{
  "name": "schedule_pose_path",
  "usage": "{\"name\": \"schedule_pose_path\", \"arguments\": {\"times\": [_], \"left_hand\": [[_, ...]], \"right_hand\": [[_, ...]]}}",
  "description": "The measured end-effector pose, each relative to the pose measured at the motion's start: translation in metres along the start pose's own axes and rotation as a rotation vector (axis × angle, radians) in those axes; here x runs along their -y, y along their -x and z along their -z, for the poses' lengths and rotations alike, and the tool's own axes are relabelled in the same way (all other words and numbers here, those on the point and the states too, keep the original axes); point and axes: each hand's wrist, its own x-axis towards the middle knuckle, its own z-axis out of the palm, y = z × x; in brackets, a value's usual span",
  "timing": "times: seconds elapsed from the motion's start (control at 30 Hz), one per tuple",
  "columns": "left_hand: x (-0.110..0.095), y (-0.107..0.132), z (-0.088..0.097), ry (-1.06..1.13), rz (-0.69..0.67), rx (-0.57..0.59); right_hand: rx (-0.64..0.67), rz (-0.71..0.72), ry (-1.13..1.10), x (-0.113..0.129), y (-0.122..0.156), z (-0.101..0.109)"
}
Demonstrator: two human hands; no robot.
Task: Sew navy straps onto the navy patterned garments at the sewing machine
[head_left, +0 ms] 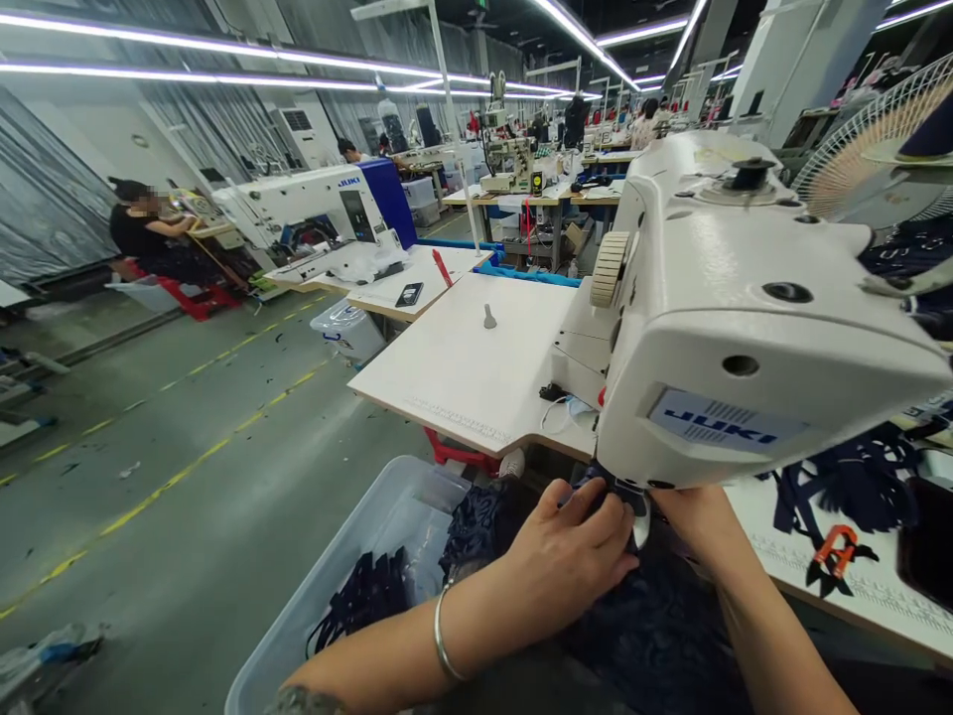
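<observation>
Dark cloth (655, 631) bunched at the sewing machine (745, 338), both hands in close!
Left hand (585, 541) curls its fingers narrow onto the cloth just below the machine's head; bulk spills down toward the person, long axis unclear. Right hand (692, 516) sits opposite, fingertips hidden: can't tell their grip.

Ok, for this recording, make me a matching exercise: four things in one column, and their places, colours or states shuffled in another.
1. Left hand
2. Small snips
3. Plastic bin
4. Bracelet

A. Holds dark strips
B. Around the left wrist
C. At the dark fabric, by the underside of the sewing machine head
D. Orange and black

Pairs: 1-C, 2-D, 3-A, 4-B.
</observation>
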Motion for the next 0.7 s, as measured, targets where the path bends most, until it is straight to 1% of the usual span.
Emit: {"name": "schedule_pose_path", "arguments": {"times": [0.13, 0.2, 0.3, 0.5, 0.6, 0.7], "left_hand": [[-0.006, -0.002, -0.003, -0.051, 0.023, 0.002], [-0.009, -0.003, -0.003, -0.081, 0.027, 0.014], [-0.010, -0.003, -0.003, -0.111, 0.036, 0.008], [-0.012, -0.002, -0.006, -0.109, 0.048, -0.007], [-0.013, -0.002, -0.010, -0.113, 0.060, 0.000], [-0.011, -0.002, -0.013, -0.115, 0.057, -0.020]], "right_hand": [[0.000, 0.173, 0.059, -0.014, -0.013, -0.003], [0.009, 0.229, 0.078, -0.019, -0.019, -0.003], [0.009, 0.249, 0.086, -0.022, -0.022, -0.005], [-0.103, 0.309, 0.122, -0.020, -0.017, -0.011], [-0.112, 0.332, 0.150, -0.024, -0.019, -0.011], [-0.113, 0.364, 0.200, -0.032, -0.019, -0.009]]}}
